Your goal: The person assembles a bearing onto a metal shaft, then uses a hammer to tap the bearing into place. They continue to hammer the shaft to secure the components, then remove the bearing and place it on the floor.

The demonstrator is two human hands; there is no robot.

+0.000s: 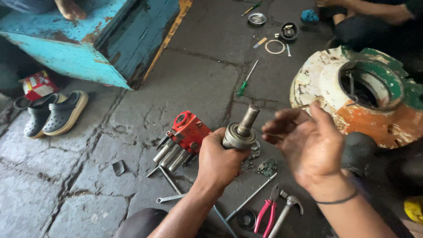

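The metal shaft [243, 128] is best kept upright, gripped firmly in the left hand [219, 159], while the open, empty right hand [306, 143] is brought squarely to its tip.

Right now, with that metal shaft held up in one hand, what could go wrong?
The left hand alone grips the shaft with its bearing; if it slips, it could drop onto the small loose parts lying below. The right hand is open beside it, holding nothing, so it gives no support.

1. A single view is given, taken from a camera worn on the head
2. It is aimed steeply down and forward at the stone floor [185, 83]
3. Both forearms are seen close up
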